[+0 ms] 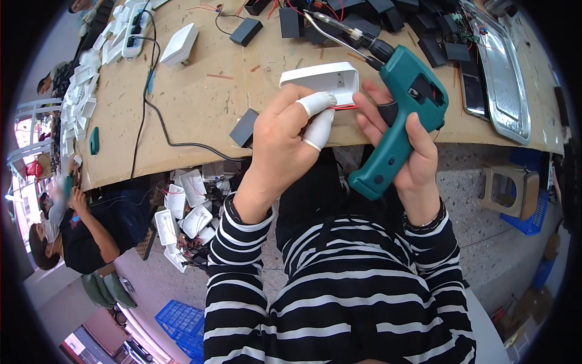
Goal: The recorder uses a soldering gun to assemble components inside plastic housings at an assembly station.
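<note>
My left hand (282,142), with white finger cots on thumb and forefinger, pinches red wires (347,107) at the near edge of an open white plastic case (321,76). The case sits tilted at the table's near side, its hollow facing me, with a small metal piece inside. In my right hand (418,155) is a green soldering gun (397,121), its handle against the palm and its fingers partly spread near the black trigger. The gun's metal tip points away to the upper left, beyond the case. A black box (244,128) lies left of my left hand.
Several black boxes (370,24) crowd the far side. A metal tray (506,79) and a dark phone-like slab (473,88) lie right. A black cable (163,130) crosses the left, near piled white cases (79,97). White cases (195,219) fill a container below; another person (91,224) works left.
</note>
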{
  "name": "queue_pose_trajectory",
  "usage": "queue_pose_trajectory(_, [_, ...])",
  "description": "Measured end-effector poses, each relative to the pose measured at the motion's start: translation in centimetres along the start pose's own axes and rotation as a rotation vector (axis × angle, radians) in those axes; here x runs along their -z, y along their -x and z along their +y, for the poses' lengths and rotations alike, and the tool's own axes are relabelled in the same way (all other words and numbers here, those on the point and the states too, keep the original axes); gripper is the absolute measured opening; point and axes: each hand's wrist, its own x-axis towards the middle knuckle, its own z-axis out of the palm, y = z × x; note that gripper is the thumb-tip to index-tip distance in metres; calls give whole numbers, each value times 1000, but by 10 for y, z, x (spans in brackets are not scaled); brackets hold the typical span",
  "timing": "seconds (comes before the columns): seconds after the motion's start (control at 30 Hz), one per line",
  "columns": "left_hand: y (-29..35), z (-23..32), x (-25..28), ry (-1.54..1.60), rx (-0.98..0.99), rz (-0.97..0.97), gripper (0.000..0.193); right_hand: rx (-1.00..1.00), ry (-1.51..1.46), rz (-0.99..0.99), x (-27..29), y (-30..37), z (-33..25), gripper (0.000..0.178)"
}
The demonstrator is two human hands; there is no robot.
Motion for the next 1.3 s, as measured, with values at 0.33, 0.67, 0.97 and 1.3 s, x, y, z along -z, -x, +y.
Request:
queue_pose_trajectory(0.33, [4,-2,-17,-177,-30,11,19,28,21,101,-5,5,1,61])
queue_pose_trajectory(0.67, [6,-1,-16,-288,-85,-43,21,17,31,96,-9,-4,4,63])
queue_pose_trajectory(0.97, [19,1,-40,-173,-71,90,21,132,-64,229,-2,28,4,64])
queue_pose_trajectory(1.3, [14,6,-47,-287,-85,127,19,194,144,71,21,53,-15,69])
